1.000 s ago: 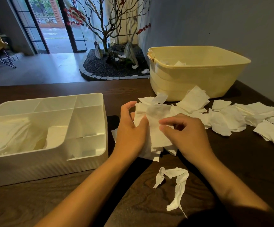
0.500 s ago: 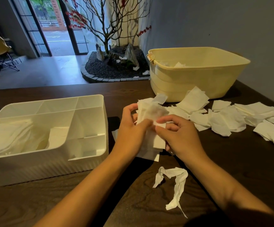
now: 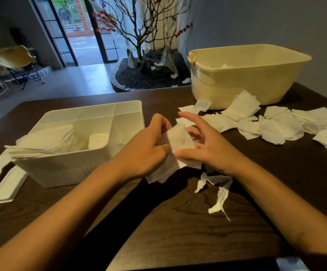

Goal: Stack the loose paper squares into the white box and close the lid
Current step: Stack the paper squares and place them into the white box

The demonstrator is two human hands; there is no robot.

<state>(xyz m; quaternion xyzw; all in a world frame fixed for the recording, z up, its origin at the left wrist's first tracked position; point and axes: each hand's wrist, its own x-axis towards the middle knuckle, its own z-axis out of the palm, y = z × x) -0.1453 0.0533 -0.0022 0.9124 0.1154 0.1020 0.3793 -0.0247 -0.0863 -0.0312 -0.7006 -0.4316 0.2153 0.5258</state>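
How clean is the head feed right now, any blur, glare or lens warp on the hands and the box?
Head view: dim, warm indoor light, brightest at the doorway; no glare on the table. Wide-angle warp bends the white box and the yellow tub. The left hand and right hand look slightly soft around the paper squares they hold; forearm shadows darken the wood below.

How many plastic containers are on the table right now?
2. The white box stands at the left, paper stacked inside; the yellow tub stands at the far right, behind the loose paper squares. None seem hidden.
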